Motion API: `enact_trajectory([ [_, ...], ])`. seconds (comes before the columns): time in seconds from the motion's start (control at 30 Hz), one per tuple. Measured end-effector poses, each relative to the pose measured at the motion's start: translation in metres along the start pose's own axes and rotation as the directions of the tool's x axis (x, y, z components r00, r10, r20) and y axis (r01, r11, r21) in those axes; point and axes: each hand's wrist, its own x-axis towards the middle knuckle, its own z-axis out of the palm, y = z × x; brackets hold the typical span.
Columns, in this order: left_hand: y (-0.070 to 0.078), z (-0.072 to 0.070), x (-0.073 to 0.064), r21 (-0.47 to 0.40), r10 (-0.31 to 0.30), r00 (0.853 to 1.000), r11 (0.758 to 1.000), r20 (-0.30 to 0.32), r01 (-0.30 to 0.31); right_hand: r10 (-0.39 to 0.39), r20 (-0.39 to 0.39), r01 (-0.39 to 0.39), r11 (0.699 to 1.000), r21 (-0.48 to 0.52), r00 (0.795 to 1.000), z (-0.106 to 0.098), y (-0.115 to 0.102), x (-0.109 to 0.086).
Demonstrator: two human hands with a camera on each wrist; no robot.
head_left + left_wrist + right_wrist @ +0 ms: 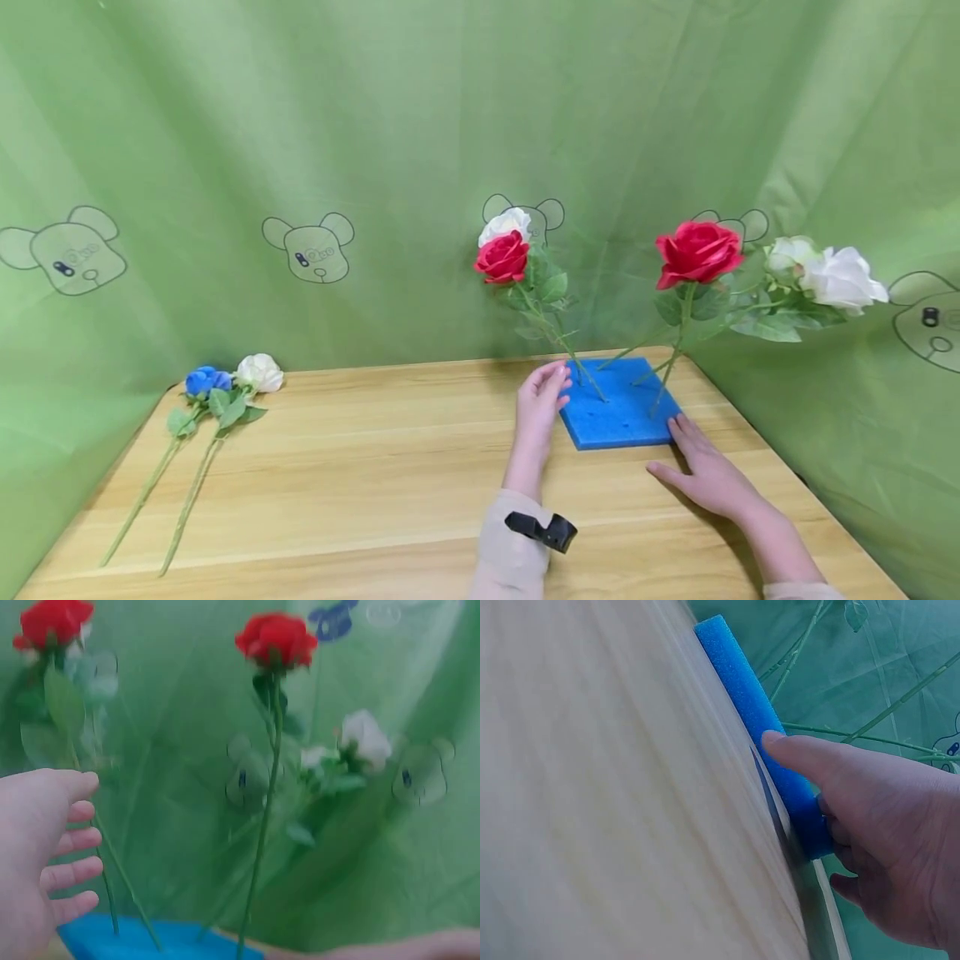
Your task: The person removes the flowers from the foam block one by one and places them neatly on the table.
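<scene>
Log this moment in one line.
left hand: open, beside blue foam; right hand: touching foam's right edge; red flowers, white flowers: stuck in foam; blue flower, loose white flower: lying on table

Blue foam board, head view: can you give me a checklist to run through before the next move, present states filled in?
1. Blue foam board resting on table: ok.
2. Right hand at board's near right corner: ok.
3. Left hand clear of stems: cannot tell.
4. Far-right white blooms upright: not ok, leaning right.
5. Stems seated firmly: cannot tell.
6. Blue flower and white flower lying at table's left: ok.
</scene>
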Motion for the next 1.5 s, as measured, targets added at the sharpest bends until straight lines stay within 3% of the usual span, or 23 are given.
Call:
enact_trajectory([
  [0.27,-0.036,0.009,0.001,0.014,-0.054,0.998,0.998,0.028,0.054,0.011,0.011,-0.011,1.000,-0.005,1.000,-0.006,-0.001,0.000],
  [0.67,-0.052,0.021,0.004,0.029,-0.062,0.997,0.998,0.050,0.061,0.003,0.075,-0.005,1.000,0.031,0.997,-0.018,0.000,0.009],
  [0.87,-0.055,0.026,0.005,0.117,-0.038,0.999,0.992,0.020,0.035,0.032,0.122,-0.036,0.999,0.030,0.992,-0.026,-0.004,0.012],
  [1.03,-0.054,0.032,0.006,0.206,0.018,0.999,0.979,-0.046,-0.008,0.048,0.133,-0.051,0.998,0.022,0.990,-0.028,-0.007,0.012],
  [1.2,-0.053,0.038,0.012,0.265,0.023,0.991,0.964,-0.135,0.014,0.049,0.125,-0.050,0.999,0.008,0.991,-0.026,-0.006,0.012],
  [1.33,-0.058,0.040,0.020,0.307,0.037,0.988,0.952,-0.150,0.011,0.045,0.113,-0.046,0.999,0.004,0.993,-0.025,-0.006,0.013],
  [1.5,-0.060,0.042,0.028,0.298,0.024,0.987,0.954,-0.160,0.025,0.047,0.101,-0.049,0.999,0.013,0.994,-0.025,-0.007,0.011],
])
